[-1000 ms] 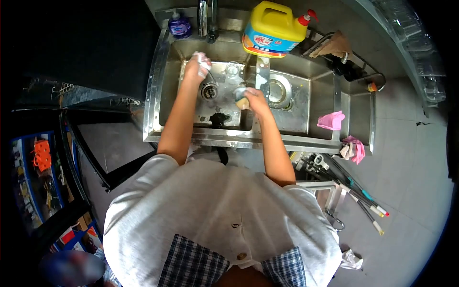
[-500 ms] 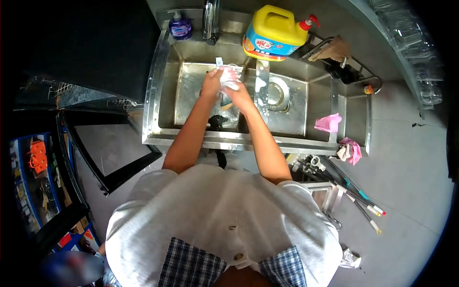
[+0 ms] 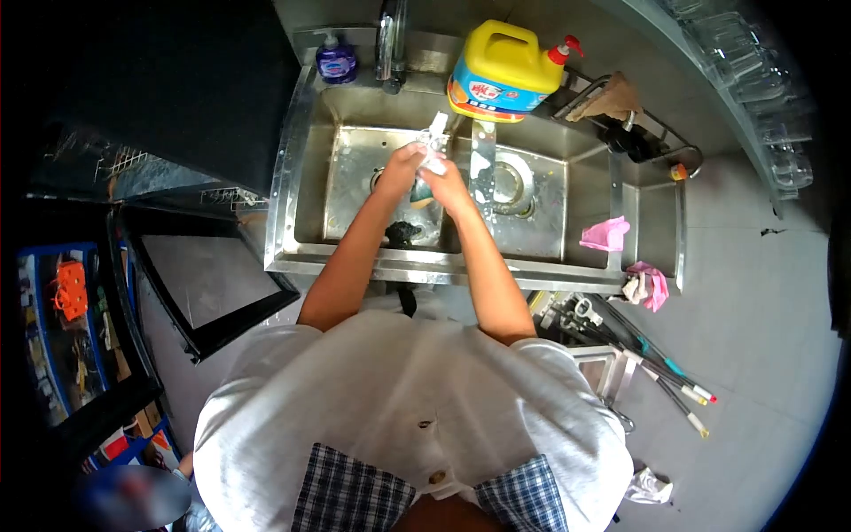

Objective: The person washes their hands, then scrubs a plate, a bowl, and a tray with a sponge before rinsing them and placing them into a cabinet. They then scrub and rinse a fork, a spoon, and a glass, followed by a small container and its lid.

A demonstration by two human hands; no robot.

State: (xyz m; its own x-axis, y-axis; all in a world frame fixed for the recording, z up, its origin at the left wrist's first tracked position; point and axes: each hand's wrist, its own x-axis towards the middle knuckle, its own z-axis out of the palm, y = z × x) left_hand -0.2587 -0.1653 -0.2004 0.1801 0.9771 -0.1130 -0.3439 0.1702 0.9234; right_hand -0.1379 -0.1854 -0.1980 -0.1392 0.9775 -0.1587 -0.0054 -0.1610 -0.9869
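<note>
Over the left basin (image 3: 350,213) of a steel sink, a crumpled white cloth (image 3: 435,140) is bunched between both hands. My left hand (image 3: 403,167) has its fingers closed on the cloth from the left. From the right, my right hand (image 3: 447,183) is closed round its lower part. One end of the cloth sticks up past the fingers. Below the hands lies what looks like a green and yellow sponge (image 3: 420,193), partly hidden by the right hand. A black scrubber (image 3: 403,232) sits near the basin's front wall.
Behind the sink stand a purple soap bottle (image 3: 336,62), the faucet (image 3: 390,44) and a yellow detergent jug (image 3: 505,71). Pink cloths (image 3: 605,234) lie at the right. Poles (image 3: 660,355) rest at lower right; an open black-framed door (image 3: 208,275) is at left.
The white cloth, spread over the fingers before, is now squeezed into a narrower bundle with an end pointing up. Both hands have shifted slightly; the view has tilted a little.
</note>
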